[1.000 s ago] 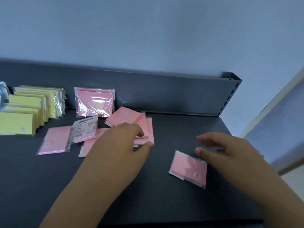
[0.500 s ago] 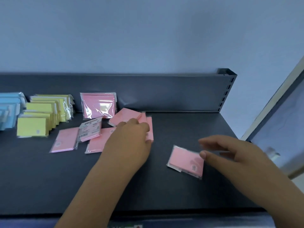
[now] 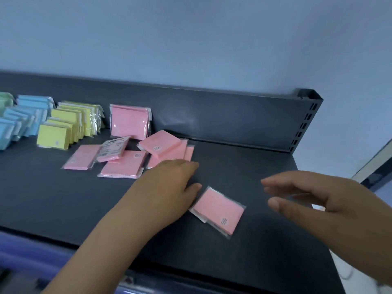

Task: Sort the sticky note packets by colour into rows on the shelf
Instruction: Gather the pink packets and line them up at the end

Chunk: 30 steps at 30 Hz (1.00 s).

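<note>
Flanking the lone pink packet [image 3: 218,209], both hands hold nothing: the left grip [image 3: 174,185] lies flat on the shelf [image 3: 244,166] with straight fingers, thumb just beside the packet's near corner, and the right grip [image 3: 314,198] hovers released to its right, fingers spread. The wrapper (glossy film, probably slippery) could skid under a push instead of lifting, or a pinch might catch only loose film. A sweep of the left grip could scatter the loose pink pile [image 3: 148,158] just beyond its fingertips. Careless placing might topple the 1 upright pink row [image 3: 130,122] against the back panel [image 3: 233,119], or the yellow row [image 3: 67,128] beside it.
</note>
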{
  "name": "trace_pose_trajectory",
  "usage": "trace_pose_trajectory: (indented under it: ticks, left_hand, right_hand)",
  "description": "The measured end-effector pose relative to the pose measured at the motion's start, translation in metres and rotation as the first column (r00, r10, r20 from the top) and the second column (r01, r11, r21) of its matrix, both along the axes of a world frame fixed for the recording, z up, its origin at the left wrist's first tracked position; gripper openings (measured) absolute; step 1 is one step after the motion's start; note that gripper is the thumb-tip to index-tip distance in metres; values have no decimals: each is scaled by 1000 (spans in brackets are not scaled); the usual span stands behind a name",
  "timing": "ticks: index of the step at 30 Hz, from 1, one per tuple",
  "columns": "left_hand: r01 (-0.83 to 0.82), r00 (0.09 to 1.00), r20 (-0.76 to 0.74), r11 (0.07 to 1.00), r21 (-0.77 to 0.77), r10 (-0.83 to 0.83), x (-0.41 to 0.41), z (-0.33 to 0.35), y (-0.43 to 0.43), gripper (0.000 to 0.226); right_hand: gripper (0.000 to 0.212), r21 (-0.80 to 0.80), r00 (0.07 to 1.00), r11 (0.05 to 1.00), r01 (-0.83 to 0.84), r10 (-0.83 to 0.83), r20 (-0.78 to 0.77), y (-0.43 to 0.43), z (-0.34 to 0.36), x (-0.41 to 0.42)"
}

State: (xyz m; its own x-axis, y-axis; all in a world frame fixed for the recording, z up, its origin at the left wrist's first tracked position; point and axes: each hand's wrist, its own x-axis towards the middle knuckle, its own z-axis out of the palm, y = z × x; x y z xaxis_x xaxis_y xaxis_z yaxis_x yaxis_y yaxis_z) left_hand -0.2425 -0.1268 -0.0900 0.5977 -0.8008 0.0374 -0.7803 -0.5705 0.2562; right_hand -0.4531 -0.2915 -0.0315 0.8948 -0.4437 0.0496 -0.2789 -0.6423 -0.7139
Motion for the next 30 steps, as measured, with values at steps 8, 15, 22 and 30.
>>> trace_pose_trajectory:
  ticks: [8, 15, 22, 30]
  left_hand:
    - [8, 999, 47, 997, 75, -12, -10, -8, -1, 37]
    - [64, 998, -20, 996, 62, -63, -14, -2, 1, 48]
    - [-170, 984, 58, 985, 30, 168, 34, -3, -3, 41]
    - [45, 997, 67, 998, 52, -49, -2, -7, -10, 48]
  right_hand:
    - [47, 28, 994, 995, -96, 98, -58, -10, 4, 12]
    - [44, 8, 978, 982, -188, 188, -89, -8, 21, 43]
    - [18, -114, 945, 959, -260, 229, -232, -3, 26, 103]
    - [20, -257, 942, 951, -169, 79, -325, -7, 1, 151]
